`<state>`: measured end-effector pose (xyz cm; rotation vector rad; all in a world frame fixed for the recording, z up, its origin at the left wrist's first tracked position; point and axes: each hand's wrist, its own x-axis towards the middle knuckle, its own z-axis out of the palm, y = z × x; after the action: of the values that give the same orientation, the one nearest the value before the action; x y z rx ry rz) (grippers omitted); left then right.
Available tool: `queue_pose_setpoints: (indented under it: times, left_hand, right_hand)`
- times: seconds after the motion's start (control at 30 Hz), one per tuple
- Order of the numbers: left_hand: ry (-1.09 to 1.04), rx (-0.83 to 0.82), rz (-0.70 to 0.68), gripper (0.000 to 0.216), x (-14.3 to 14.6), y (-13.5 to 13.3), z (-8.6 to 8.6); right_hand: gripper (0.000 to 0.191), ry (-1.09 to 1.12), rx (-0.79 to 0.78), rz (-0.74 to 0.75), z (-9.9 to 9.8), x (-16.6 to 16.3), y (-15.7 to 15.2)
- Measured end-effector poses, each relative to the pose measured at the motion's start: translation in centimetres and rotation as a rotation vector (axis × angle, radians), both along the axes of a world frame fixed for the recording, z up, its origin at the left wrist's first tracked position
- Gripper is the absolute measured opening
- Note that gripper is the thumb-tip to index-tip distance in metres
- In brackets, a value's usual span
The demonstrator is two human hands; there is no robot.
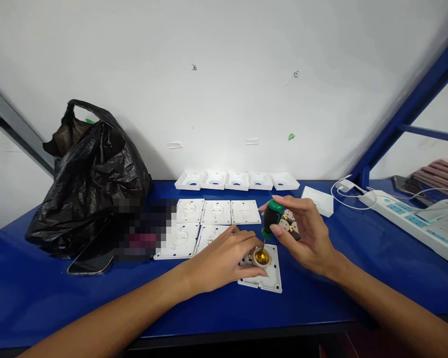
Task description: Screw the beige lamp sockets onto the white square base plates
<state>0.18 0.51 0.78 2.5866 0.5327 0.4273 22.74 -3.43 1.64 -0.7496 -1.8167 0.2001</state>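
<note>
My right hand (302, 233) grips a short screwdriver (273, 218) with a green and black handle, held upright. Its tip goes down into a round lamp socket (262, 257) with a brass-coloured inside. The fingers of my left hand (229, 261) are closed around the socket's left side, steadying it on a square white plate (272, 278) that lies flat on the table. Just behind my right hand's fingers sit several small round parts (293, 229) with brass bits, partly hidden.
Several white plates (217, 213) lie in rows behind my left hand. A line of white covers (237, 181) stands along the wall, with a white box (318, 201) to their right. At left are a black plastic bag (93, 184) and a phone (91, 261); at right, a power strip (406, 219) with cables.
</note>
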Motion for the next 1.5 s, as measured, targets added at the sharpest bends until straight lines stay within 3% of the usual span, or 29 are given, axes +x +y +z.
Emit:
queue_pose_setpoints:
  times: [0.13,0.3,0.53,0.73,0.9,1.33,1.5]
  left_hand:
    - [-0.001,0.017,-0.002,0.04,0.1,0.1,-0.2]
    - [0.015,0.007,-0.001,0.039,0.1,0.0,0.1]
    - [0.024,0.029,0.013,0.04,0.1,-0.2,0.3]
    - [0.028,0.015,0.013,0.039,0.1,-0.2,0.4]
    - [0.023,0.016,0.002,0.039,0.1,-0.1,0.4]
    - [0.018,0.048,0.009,0.042,0.1,-0.2,0.3]
    - [0.02,0.044,0.012,0.037,0.1,-0.2,0.4]
  right_hand:
    - [0.059,0.061,0.052,-0.038,0.3,-0.1,0.0]
    - [0.059,0.003,-0.009,0.05,0.5,-0.3,-0.1]
    - [0.063,-0.001,0.029,0.112,1.0,-0.4,-0.3]
    - [0.061,0.049,0.057,0.056,0.7,-0.4,-0.4]
    - [0.057,0.039,-0.016,0.035,0.5,-0.4,-0.5]
    - [0.061,-0.037,0.073,0.11,1.1,-0.4,-0.4]
    - [0.056,-0.006,0.042,0.035,0.7,-0.4,-0.4]
